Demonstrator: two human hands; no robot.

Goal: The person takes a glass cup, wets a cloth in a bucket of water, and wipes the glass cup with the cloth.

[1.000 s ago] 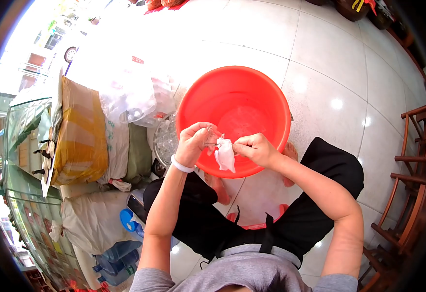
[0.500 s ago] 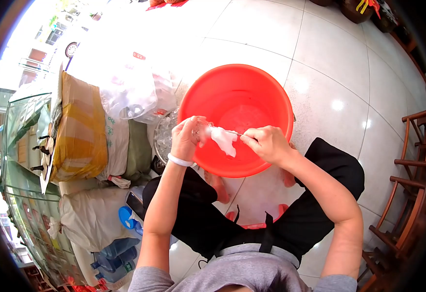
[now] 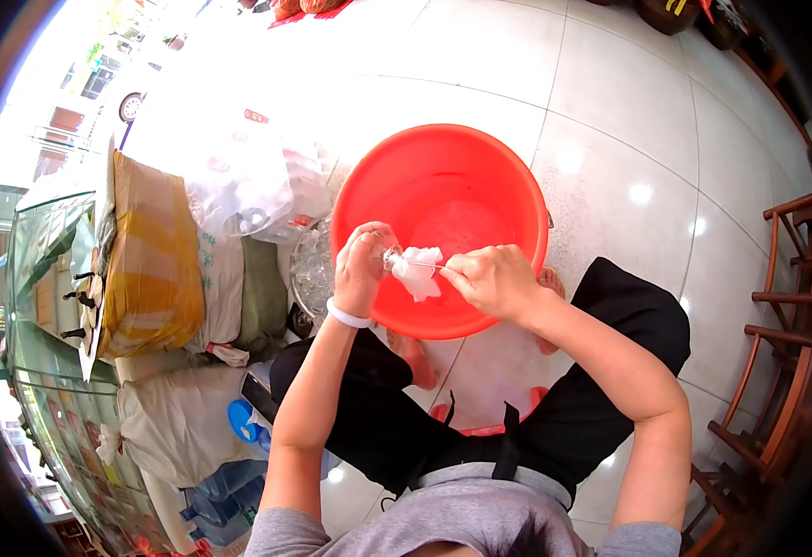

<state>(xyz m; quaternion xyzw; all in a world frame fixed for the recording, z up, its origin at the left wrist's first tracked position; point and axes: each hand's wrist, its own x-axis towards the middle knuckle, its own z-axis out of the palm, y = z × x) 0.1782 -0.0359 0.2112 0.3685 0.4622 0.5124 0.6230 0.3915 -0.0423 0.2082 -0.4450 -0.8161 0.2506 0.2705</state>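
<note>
The left hand [image 3: 360, 271] is curled around a small clear glass [image 3: 390, 259], its mouth turned to the right. The right hand [image 3: 493, 281] pinches a thin stick [image 3: 432, 265] between thumb and fingers, and the stick runs left toward the glass. A wet-looking white cloth [image 3: 419, 277] hangs about the stick, right by the mouth of the glass; whether any of it is inside, I cannot tell. Glass, cloth and stick are all held above the near part of a red tub [image 3: 443, 153], which stands on the tiled floor [image 3: 624, 176].

A white band [image 3: 348, 314] circles the left wrist. The person's bare feet [image 3: 414, 358] are at the near side of the tub, below black trousers [image 3: 633, 320].

Just left of the tub sits a bowl of clear glassware [image 3: 312, 271], with plastic bags [image 3: 239, 190] on its far side. Farther left stands a taped box [image 3: 151, 265]; nearer lie a pale sack [image 3: 179, 422] and blue water jugs [image 3: 222, 501]. Wooden chairs [image 3: 785, 339] line the right side.
</note>
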